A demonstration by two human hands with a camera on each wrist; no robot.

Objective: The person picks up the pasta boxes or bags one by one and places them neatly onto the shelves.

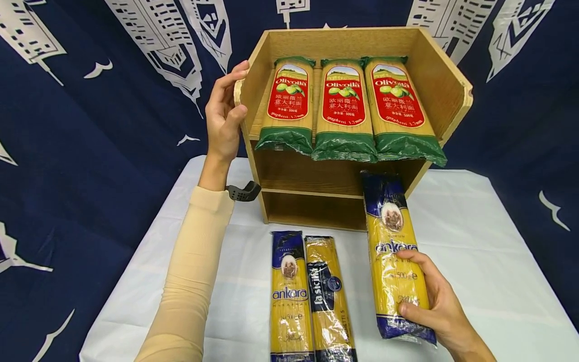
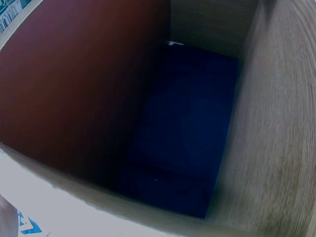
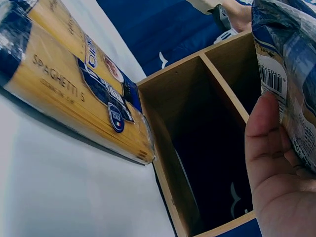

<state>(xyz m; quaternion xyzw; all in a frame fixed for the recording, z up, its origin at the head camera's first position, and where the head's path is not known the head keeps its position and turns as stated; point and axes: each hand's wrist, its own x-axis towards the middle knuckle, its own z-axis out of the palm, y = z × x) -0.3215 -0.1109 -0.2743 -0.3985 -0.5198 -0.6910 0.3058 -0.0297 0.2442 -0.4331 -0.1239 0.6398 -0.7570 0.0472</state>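
Right hand: grip wrapped round the lower end of a yellow spaghetti packet with dark blue ends, labelled "ankara"; thumb across the front, fingers under the right edge. The packet is tilted, its top end reaching up in front of the middle opening of the open-fronted light wooden shelf unit.

Left hand: fingers curled over the front edge of the unit's left side wall near the top, thumb on the outside; grip holds the wall only. Arm in a cream sleeve.

Top shelf: three spaghetti packets with red "Olivoila" labels and green ends, side by side, lower ends overhanging the shelf's front edge.

On the white-covered counter, in front of the unit: a second blue-and-yellow "ankara" packet touching a yellow "la sicilia" packet with a dark blue band, lying parallel. Behind: dark blue cloth with white building print.
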